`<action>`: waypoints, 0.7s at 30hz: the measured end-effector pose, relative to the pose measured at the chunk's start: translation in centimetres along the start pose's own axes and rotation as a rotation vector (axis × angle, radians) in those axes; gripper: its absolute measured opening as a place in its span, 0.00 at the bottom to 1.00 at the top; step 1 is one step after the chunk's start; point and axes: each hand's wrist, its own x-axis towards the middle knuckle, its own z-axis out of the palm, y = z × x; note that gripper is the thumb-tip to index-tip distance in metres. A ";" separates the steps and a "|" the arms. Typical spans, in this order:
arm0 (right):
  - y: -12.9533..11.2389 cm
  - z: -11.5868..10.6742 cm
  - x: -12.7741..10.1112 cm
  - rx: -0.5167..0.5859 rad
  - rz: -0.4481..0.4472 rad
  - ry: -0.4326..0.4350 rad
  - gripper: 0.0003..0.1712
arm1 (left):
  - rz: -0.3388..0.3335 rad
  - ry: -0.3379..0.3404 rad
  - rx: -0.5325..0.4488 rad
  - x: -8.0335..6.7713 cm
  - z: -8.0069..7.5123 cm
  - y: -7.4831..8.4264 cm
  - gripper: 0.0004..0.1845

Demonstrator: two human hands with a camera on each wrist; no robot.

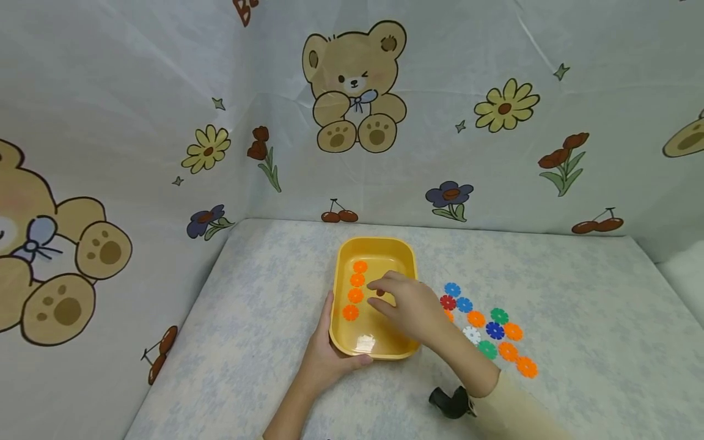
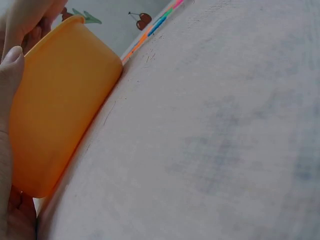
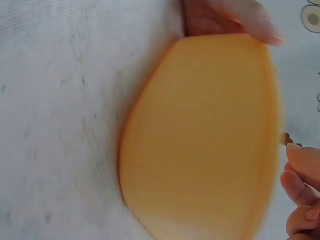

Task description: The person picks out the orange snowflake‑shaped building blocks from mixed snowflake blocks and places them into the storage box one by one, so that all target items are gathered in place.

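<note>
4 orange snowflake-shaped plastic discs (image 1: pixel 355 289) already lie in a column down the left side of the yellow rounded plastic tray (image 1: pixel 404 253), which sits near the middle of the pale blue-mottled tablecloth (image 1: pixel 577 293); I take the work to be laying discs in rows inside it. To do this placement well, I judge the tray should be kept flat and steady while the next piece is lowered straight down beside the top of the column, level with its neighbours, and let go only once it lies flat. My left hand (image 1: pixel 324 357) clasps the tray's near left corner, thumb hooked over the rim and fingers round the wall, as the left wrist view also shows. My right hand (image 1: pixel 407 305) hovers inside the tray with fingers drawn together, pinching a small dark brownish disc (image 1: pixel 380 293) just right of the column. The loose cluster of blue, red, orange, green and white plastic discs (image 1: pixel 486 327) waits on the cloth right of the tray.
</note>
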 end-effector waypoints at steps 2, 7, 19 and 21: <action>0.6 -1.3 -0.8 -0.011 0.004 0.025 0.15 | 0.000 0.002 -0.001 0.0 0.0 0.0 0.72; 3.8 -3.9 -3.4 -0.038 0.069 0.060 0.16 | 0.007 0.001 -0.021 0.1 0.0 0.0 0.72; 15.5 -7.1 -9.8 -0.125 0.448 -0.248 0.32 | 0.009 0.006 -0.013 0.2 0.0 -0.2 0.71; 16.9 -7.3 -10.5 -0.129 0.467 -0.300 0.35 | 0.014 0.006 -0.013 0.1 0.0 -0.2 0.71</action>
